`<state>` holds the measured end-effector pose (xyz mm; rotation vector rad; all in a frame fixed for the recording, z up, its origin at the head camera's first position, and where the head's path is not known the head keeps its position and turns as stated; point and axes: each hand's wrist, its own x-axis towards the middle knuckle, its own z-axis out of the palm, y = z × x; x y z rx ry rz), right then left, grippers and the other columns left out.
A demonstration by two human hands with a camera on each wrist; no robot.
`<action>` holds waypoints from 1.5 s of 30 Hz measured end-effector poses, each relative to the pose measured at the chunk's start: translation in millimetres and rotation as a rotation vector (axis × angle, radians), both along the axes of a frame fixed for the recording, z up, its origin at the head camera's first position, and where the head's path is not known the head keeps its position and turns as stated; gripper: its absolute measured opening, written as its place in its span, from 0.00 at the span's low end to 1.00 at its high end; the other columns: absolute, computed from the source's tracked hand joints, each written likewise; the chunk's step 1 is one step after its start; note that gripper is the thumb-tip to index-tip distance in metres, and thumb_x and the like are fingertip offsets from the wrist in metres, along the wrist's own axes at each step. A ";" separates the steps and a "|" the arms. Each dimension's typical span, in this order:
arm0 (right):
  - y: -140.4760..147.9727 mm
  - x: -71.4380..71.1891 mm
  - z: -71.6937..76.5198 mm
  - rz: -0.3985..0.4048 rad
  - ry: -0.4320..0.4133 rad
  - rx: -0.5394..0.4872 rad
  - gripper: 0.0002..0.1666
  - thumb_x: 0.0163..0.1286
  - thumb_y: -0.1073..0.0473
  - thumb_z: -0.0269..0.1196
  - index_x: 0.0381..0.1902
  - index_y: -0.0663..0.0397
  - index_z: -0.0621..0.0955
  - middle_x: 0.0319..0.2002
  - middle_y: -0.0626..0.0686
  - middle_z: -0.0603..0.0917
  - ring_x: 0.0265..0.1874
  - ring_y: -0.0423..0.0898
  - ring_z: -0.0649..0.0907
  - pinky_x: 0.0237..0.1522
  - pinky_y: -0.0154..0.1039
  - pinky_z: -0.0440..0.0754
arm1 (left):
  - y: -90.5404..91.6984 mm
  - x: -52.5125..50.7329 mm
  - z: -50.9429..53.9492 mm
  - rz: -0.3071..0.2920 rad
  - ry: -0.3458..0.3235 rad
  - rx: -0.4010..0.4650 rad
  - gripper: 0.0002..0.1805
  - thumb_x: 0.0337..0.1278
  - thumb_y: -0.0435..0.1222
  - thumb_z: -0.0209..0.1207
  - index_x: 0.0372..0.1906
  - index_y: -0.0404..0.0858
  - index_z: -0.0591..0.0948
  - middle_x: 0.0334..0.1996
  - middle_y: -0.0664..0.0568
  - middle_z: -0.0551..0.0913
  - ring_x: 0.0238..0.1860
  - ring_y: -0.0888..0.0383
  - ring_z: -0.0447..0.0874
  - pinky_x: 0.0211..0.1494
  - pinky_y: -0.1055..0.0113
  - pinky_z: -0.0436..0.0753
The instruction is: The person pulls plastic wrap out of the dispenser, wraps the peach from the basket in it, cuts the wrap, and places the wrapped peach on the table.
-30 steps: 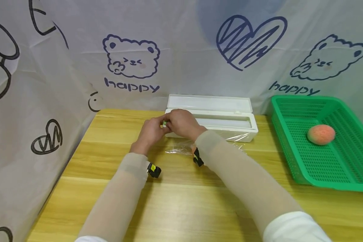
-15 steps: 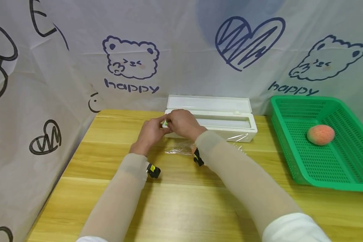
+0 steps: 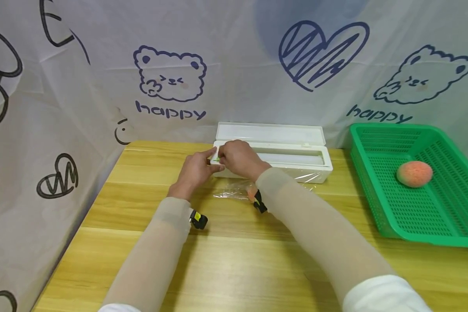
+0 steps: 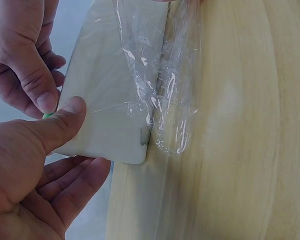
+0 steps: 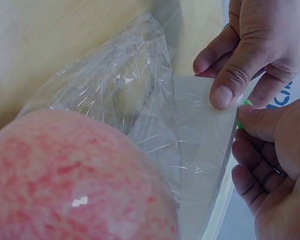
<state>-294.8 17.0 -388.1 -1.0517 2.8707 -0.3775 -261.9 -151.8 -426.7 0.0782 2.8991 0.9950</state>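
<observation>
A white cling film box (image 3: 312, 174) stands at the table's back with its lid raised and a white roll inside. My left hand (image 3: 195, 172) holds the box's left end, its thumb (image 4: 65, 122) on the front face and the other fingers round the end. Beside it, my right hand (image 3: 239, 159) pinches a small green slider (image 5: 241, 121) at the box's front top edge. Clear cling film (image 5: 140, 75) hangs from the box front onto the table. A pinkish peach (image 5: 75, 175) lies by the film, partly hidden by the right wrist in the head view.
A green plastic basket (image 3: 390, 225) stands at the right with another peach (image 3: 414, 174) in it. The wooden table (image 3: 234, 268) ends at a white printed cloth (image 3: 242, 86) behind and on the left.
My right hand has slid a little to the right along the box's edge with the green slider, away from the left fingertips. The left hand stays at the box's end.
</observation>
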 end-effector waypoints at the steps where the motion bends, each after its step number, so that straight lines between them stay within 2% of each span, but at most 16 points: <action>1: 0.9 0.0 0.4 0.002 0.001 0.003 0.12 0.79 0.57 0.64 0.51 0.55 0.90 0.46 0.52 0.92 0.46 0.51 0.89 0.55 0.46 0.85 | 0.3 -0.1 0.0 -0.002 0.000 0.004 0.40 0.66 0.48 0.70 0.80 0.49 0.69 0.54 0.41 0.90 0.41 0.52 0.84 0.41 0.62 0.79; 5: 5.6 -0.2 1.4 0.007 0.007 0.026 0.11 0.79 0.58 0.64 0.50 0.55 0.90 0.45 0.52 0.92 0.44 0.50 0.89 0.55 0.46 0.85 | 1.6 -1.0 -0.4 -0.007 0.009 0.003 0.40 0.65 0.47 0.71 0.79 0.48 0.70 0.53 0.42 0.90 0.42 0.53 0.86 0.43 0.61 0.81; 10: 14.8 -0.4 3.3 0.020 0.007 0.046 0.12 0.78 0.58 0.65 0.51 0.57 0.90 0.48 0.53 0.92 0.48 0.51 0.89 0.58 0.47 0.85 | 1.5 -1.0 0.3 0.002 -0.001 -0.006 0.41 0.65 0.47 0.71 0.80 0.47 0.69 0.52 0.43 0.91 0.38 0.53 0.83 0.39 0.63 0.79; 21: 42.6 0.8 3.9 0.013 -0.026 0.014 0.11 0.77 0.61 0.65 0.51 0.58 0.90 0.49 0.55 0.92 0.50 0.52 0.89 0.60 0.48 0.84 | 0.6 0.6 0.2 0.019 -0.023 0.004 0.41 0.65 0.46 0.71 0.80 0.48 0.68 0.53 0.41 0.89 0.39 0.52 0.81 0.38 0.64 0.76; 35: 93.9 6.4 8.6 0.004 -0.001 0.015 0.08 0.75 0.63 0.66 0.46 0.58 0.91 0.46 0.55 0.92 0.48 0.54 0.90 0.56 0.51 0.86 | 3.5 -0.2 1.2 0.046 -0.076 0.024 0.43 0.66 0.46 0.71 0.82 0.51 0.65 0.56 0.41 0.87 0.42 0.51 0.80 0.41 0.62 0.78; 45: 131.0 9.3 10.0 -0.023 0.005 0.032 0.08 0.74 0.63 0.68 0.46 0.57 0.91 0.45 0.55 0.92 0.45 0.54 0.90 0.54 0.53 0.86 | 3.3 -1.1 0.5 0.055 -0.076 0.038 0.43 0.65 0.47 0.71 0.81 0.52 0.66 0.55 0.42 0.87 0.42 0.51 0.80 0.39 0.62 0.78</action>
